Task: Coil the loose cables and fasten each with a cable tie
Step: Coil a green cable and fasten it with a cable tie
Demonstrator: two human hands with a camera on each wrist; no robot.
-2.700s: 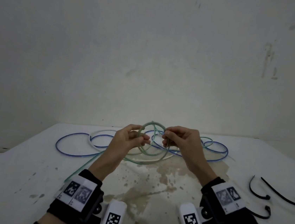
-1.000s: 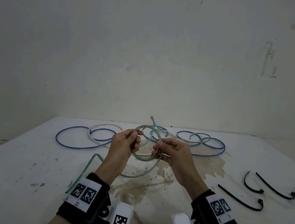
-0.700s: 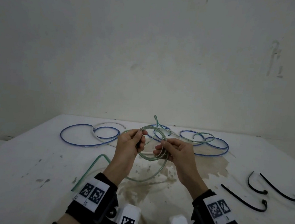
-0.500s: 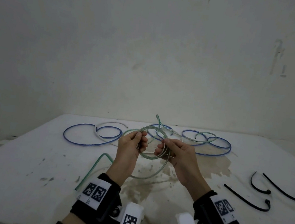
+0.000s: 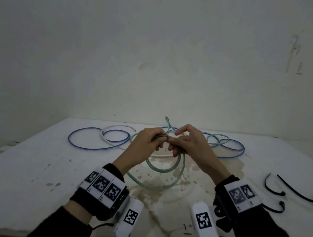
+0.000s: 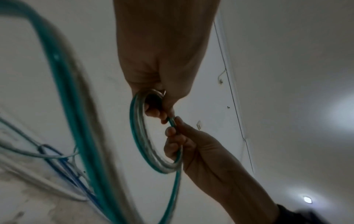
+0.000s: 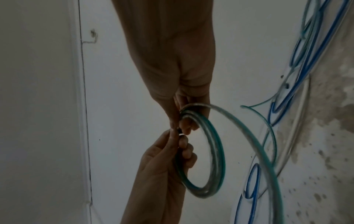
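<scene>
Both my left hand (image 5: 145, 144) and right hand (image 5: 189, 145) pinch the green cable coil (image 5: 165, 168). Best to feed each new loop flat against the stack, same size, no twist.

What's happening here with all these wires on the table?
A person is winding a green cable into a small coil above a stained white table. The left hand grips one side of the coil and the right hand pinches the other, with a loose stretch hanging down to the table. Blue cables and a white cable lie uncoiled behind. Black cable ties wait untouched on the right, so nothing is fastened yet.
</scene>
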